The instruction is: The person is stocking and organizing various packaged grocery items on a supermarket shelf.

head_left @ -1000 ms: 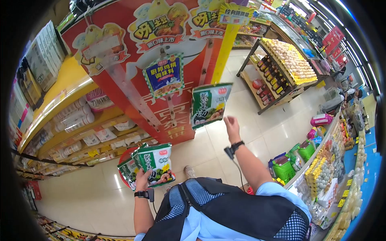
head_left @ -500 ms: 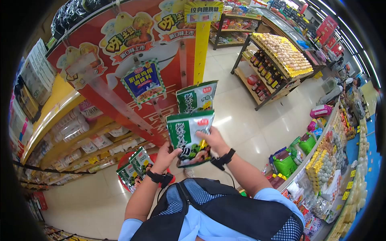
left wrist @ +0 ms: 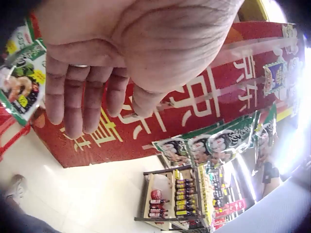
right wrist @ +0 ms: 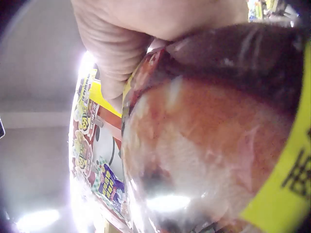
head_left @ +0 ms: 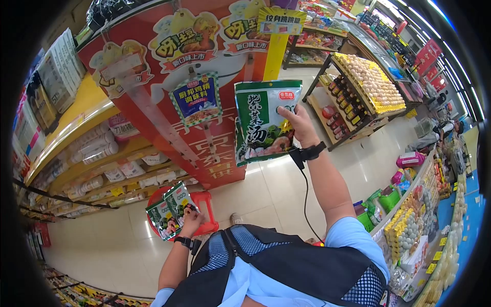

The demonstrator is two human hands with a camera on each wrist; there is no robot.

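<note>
My right hand [head_left: 302, 125] grips a green-and-white seaweed soup packet [head_left: 263, 123] by its right edge, thumb on the front. It is held up before the red display panel [head_left: 220, 148], overlapping the hanging packet behind it. In the right wrist view the packet [right wrist: 204, 141] fills much of the frame under the curled fingers. My left hand [head_left: 193, 222] is low, beside more soup packets [head_left: 176, 204] on a red stool [head_left: 205, 210]. In the left wrist view that hand [left wrist: 121, 63] has loosely extended fingers and nothing in them; a soup packet [left wrist: 24, 82] shows to its left.
A blue seasoning packet [head_left: 197, 100] hangs on the panel. Yellow shelves [head_left: 76, 133] with noodle packs stand at the left. A rack of eggs [head_left: 371, 84] with bottles below stands at the back right. Egg trays [head_left: 404, 230] and bagged goods line the right side.
The left hand first held a packet by the stool; then both hands held it. Now the right hand alone holds it up by the panel, and the left has dropped back towards the stool.
</note>
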